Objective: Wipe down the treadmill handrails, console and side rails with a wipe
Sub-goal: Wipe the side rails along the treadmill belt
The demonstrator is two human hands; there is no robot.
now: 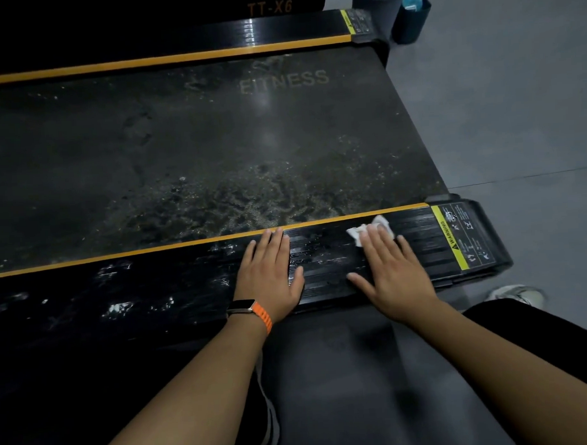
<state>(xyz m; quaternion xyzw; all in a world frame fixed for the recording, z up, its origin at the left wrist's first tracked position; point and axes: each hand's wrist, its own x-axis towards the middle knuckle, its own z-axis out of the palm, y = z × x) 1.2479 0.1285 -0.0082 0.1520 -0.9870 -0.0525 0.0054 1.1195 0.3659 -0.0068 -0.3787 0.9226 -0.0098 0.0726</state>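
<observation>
Near side rail (pixel 187 294), ribbed, with shiny streaks. The left hand (pixel 271 273), fingers straight and close together, is laid flat on the rail and holds nothing; a watch (pixel 245 307) with an orange band is worn at its wrist. The right hand (pixel 393 271), fingers straight and spread, is pressed flat on a white wipe (pixel 355 234), which is crumpled on the rail near the warning label (pixel 451 239)
</observation>
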